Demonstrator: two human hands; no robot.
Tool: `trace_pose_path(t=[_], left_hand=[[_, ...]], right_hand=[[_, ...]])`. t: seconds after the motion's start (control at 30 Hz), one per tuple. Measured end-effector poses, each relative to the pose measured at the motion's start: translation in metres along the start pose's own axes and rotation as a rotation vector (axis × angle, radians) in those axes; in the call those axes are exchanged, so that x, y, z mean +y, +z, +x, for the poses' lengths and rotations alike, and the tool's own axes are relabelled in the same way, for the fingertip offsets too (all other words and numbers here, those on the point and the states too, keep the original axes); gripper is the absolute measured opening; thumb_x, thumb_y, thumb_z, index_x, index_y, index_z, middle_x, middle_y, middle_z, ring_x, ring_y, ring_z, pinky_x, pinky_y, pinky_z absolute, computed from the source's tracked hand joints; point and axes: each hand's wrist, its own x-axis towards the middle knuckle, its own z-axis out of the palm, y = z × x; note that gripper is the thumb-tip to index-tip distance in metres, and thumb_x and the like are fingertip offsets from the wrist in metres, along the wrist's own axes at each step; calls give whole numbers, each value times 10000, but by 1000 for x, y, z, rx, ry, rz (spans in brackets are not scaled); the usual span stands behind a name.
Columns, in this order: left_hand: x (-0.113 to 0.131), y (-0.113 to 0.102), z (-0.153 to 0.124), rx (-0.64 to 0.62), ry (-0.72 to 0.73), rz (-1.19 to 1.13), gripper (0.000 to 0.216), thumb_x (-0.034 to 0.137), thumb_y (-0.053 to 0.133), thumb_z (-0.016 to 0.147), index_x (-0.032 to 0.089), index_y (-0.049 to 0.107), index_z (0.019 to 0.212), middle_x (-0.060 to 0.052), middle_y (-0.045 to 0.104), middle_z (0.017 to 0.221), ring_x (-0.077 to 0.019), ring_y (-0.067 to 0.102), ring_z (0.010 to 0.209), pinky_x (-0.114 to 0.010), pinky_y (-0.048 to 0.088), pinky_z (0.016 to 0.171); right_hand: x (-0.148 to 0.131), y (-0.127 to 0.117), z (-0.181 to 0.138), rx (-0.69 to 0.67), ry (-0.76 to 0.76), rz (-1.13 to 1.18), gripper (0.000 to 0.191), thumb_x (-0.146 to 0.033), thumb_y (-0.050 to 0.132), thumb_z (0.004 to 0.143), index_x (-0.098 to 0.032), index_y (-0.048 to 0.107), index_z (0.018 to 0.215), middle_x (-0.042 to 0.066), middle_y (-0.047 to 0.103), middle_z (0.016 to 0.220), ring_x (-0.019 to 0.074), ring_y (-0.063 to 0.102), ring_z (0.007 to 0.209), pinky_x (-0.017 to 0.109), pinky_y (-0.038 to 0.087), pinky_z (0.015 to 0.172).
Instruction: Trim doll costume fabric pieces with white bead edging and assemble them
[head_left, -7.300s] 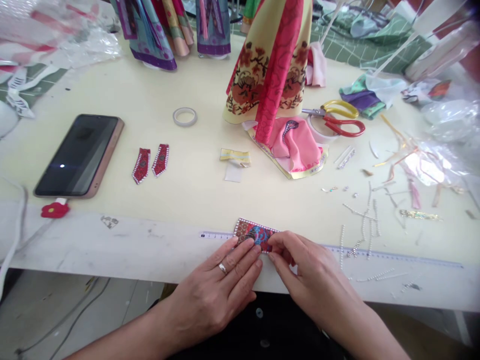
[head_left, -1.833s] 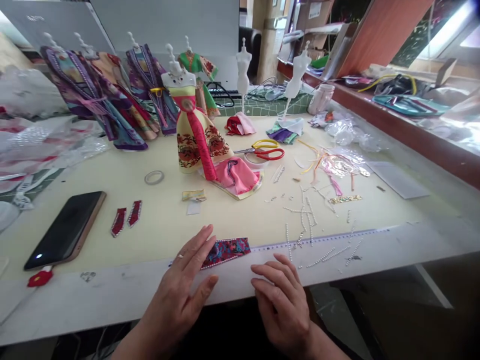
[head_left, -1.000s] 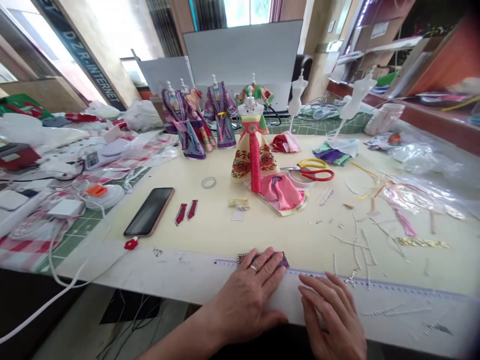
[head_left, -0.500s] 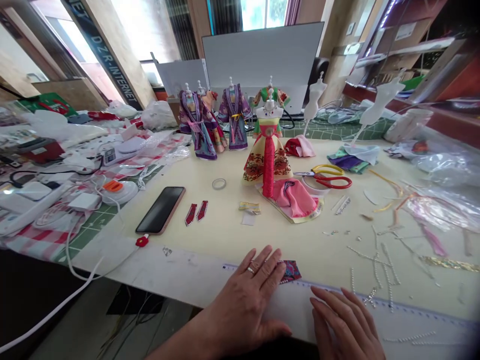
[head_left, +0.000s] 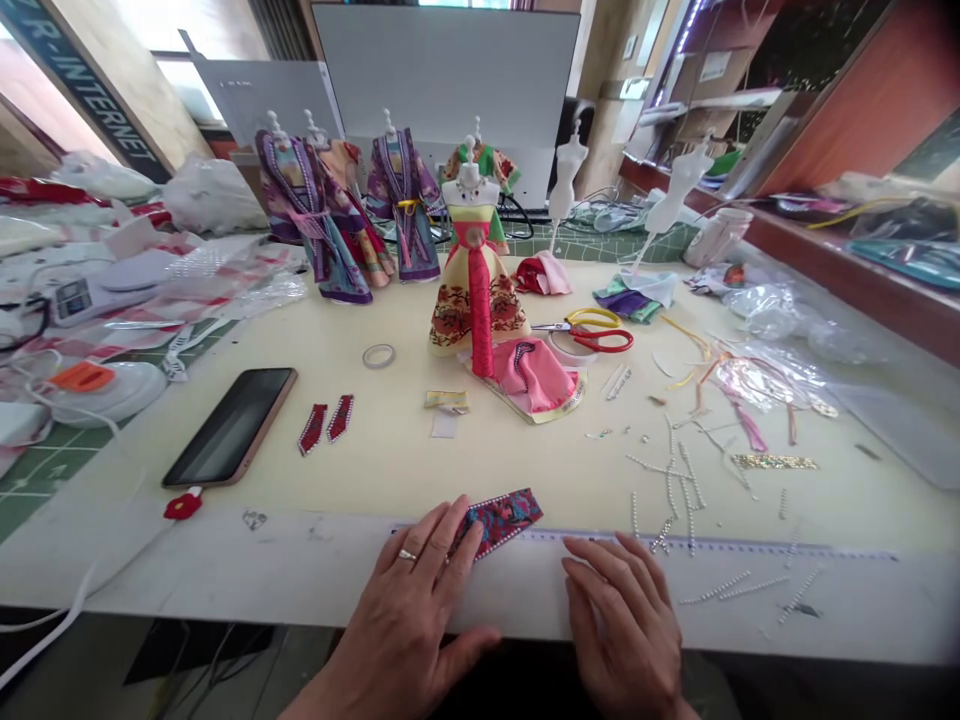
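My left hand (head_left: 420, 585) lies flat with its fingers stretched out over one end of a patterned fabric strip (head_left: 504, 518). The strip is red and blue with a beaded edge, and its near end is hidden under my fingers. It lies slanted across a clear ruler (head_left: 720, 545) along the table's front. To the right, my right hand (head_left: 626, 610) rests by the ruler, fingers extended and loosely together, holding nothing that I can see. Two small red beaded fabric pieces (head_left: 326, 424) lie farther left.
A phone (head_left: 229, 425) lies at left. Miniature dress forms wear small robes and a gown (head_left: 480, 290) at the back. Red-and-yellow scissors (head_left: 592, 330) lie by pink fabric (head_left: 532, 375). Bead chains (head_left: 682, 480) are scattered at right, with plastic bags (head_left: 787, 320) behind them.
The view has shifted to the right. More of the patterned strip shows beyond my left fingers, and it lies at a steeper slant. My right hand stays near the ruler.
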Motion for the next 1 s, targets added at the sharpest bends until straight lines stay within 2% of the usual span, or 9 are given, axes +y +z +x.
trace_pose_path(t=[0.13,0.23,0.33,0.43,0.5,0.63,0.7,0.87,1.0], left_hand=[[1,2,-8,29,-5,-44,571,510,526,851,119,513,1268,-152,480,1356,-294,419,1219,-407,317,1000],[12,6,-3,127,-68,-47,596,566,545,808,117,572,1198,-160,581,1211,-297,516,1064,-412,380,904],[19,5,5,160,-13,-69,626,584,548,794,100,575,1189,-170,608,1148,-279,553,973,-387,415,833],[10,-3,11,160,19,-116,563,471,546,846,84,511,1254,-174,546,1271,-287,508,1119,-395,381,933],[-2,-8,15,53,109,-130,588,456,533,863,89,449,1315,-160,447,1392,-302,403,1264,-423,317,1029],[-17,-7,21,-136,239,-149,703,537,534,830,135,367,1383,-124,374,1454,-298,334,1331,-477,266,1078],[-12,0,22,-108,217,-114,746,585,530,809,129,377,1379,-141,391,1441,-313,331,1329,-485,288,1058],[11,10,24,108,195,-12,733,639,447,825,65,501,1277,-219,502,1328,-330,460,1210,-419,415,906],[5,-4,39,20,189,-87,628,500,465,884,68,422,1339,-180,456,1385,-284,446,1241,-390,401,963]], right_hand=[[1,1,0,-6,-10,-3,206,-15,530,796,-132,629,932,107,688,977,213,614,921,462,409,913],[1,2,0,-9,-10,-15,197,-21,542,793,-133,630,929,104,692,968,211,620,913,456,410,920],[1,1,0,-6,-4,-22,201,-23,531,798,-141,631,926,97,695,964,205,625,907,451,411,925],[0,0,1,-6,-5,-16,209,-17,522,795,-145,631,918,94,695,956,200,627,898,445,411,925],[-1,-1,2,-1,-4,-15,214,-20,517,792,-154,630,915,86,696,949,198,630,890,439,413,923],[-2,-1,5,17,-4,-26,220,-28,501,794,-162,629,911,77,700,939,194,636,879,432,421,914],[-2,0,7,30,-16,-34,213,-33,491,799,-155,630,906,81,701,929,194,639,872,429,426,906],[-2,-1,8,46,-29,-40,220,-44,465,810,-160,629,899,79,705,906,189,644,853,415,440,892],[-1,-1,9,44,-40,-50,226,-39,465,805,-158,633,901,78,705,909,189,645,849,410,436,893]])
